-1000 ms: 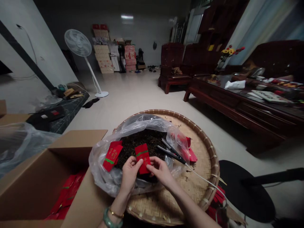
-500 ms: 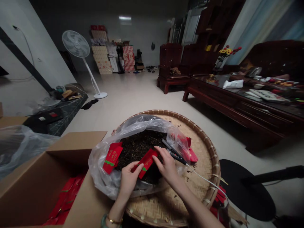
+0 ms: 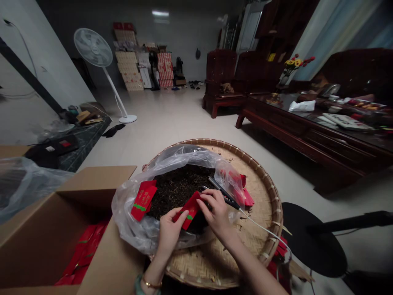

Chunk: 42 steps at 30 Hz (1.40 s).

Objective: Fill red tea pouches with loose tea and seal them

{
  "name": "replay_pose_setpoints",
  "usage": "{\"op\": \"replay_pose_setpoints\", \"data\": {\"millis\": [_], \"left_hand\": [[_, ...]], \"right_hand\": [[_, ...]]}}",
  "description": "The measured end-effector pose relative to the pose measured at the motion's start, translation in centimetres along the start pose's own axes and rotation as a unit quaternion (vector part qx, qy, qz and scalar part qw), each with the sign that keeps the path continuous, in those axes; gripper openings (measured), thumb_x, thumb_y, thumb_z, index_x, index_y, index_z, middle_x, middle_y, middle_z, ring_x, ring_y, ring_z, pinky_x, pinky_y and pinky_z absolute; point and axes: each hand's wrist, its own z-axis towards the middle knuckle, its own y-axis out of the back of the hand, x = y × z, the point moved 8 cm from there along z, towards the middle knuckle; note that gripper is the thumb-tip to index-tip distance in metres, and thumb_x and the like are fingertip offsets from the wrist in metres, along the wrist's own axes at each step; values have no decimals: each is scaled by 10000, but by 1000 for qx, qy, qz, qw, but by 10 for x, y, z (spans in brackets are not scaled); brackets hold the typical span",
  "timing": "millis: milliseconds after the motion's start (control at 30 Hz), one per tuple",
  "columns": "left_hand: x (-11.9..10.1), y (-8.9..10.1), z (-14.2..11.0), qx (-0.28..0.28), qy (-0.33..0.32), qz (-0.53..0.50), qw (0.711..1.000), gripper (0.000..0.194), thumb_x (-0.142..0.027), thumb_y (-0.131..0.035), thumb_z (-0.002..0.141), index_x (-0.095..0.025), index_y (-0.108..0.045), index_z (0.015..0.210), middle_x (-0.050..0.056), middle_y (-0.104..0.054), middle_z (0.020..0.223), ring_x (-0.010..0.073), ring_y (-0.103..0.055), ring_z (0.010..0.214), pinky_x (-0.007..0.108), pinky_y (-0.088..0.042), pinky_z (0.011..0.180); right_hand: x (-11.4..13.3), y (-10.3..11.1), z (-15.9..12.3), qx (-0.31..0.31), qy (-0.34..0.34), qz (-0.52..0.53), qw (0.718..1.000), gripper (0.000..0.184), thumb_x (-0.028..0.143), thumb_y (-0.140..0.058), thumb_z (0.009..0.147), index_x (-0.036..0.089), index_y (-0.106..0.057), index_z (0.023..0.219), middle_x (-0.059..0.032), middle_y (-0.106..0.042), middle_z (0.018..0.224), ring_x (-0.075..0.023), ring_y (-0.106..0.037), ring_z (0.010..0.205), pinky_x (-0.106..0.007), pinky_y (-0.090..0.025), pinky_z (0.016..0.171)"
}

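Note:
A small red packet with a green band is held between both hands, over an open clear plastic bag of dark, dry, leaf-like material. My left hand pinches its lower left side, thumb on top. My right hand has its fingers closed on the upper right edge. Several more red packets lie on the bag's left side. Just beyond my right hand rests a black, tong-like tool with a white cord, perhaps a heat sealer. What the packet contains is hidden.
The bag sits on a round woven bamboo tray. At left stands an open cardboard box with several filled red packets. Red packets lie on the tray's right. A black round stand base is on the floor at right.
The view has shifted slightly. The packet is turned a little more upright between my hands, and my right fingers have curled in closer at its top edge.

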Motion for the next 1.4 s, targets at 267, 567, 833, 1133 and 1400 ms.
{"op": "replay_pose_setpoints", "data": {"millis": [267,567,833,1133,1400], "left_hand": [[-7,7,-2,-8,-50,79,996,203,-342,-647,675,-172,-740,734,45,-744,711,201,-680,630,273,-546,613],[1,9,2,26,-9,9,1000,219,-321,-655,632,-158,-747,745,64,-750,730,221,-691,662,304,-570,654],[-5,-6,-1,142,-39,8,989,387,-243,-574,732,-179,-644,1107,92,-669,1140,221,-625,1048,364,-472,956],[9,0,11,190,42,-92,977,403,-253,-613,717,-147,-614,1105,127,-652,1153,242,-634,1023,358,-515,876],[17,9,10,158,33,-60,985,528,-295,-568,768,-153,-494,1271,105,-696,1032,201,-674,896,328,-525,840]], "right_hand": [[11,-5,-2,97,54,60,992,183,144,-471,897,187,-648,884,-73,-646,816,-176,-554,759,-307,-489,673],[-6,-33,-18,276,-188,296,895,214,259,-597,815,188,-689,995,-41,-725,899,-179,-653,804,-298,-516,750],[-25,-56,-33,322,-272,364,831,366,483,-604,779,183,-731,945,-28,-734,809,-181,-636,715,-330,-511,713],[-31,-65,-33,326,-328,428,776,503,613,-538,768,175,-691,964,-46,-687,820,-155,-590,667,-251,-481,550],[-34,-62,-40,355,-314,376,797,523,651,-477,790,186,-712,734,-12,-661,697,-132,-518,601,-261,-466,589]]}}
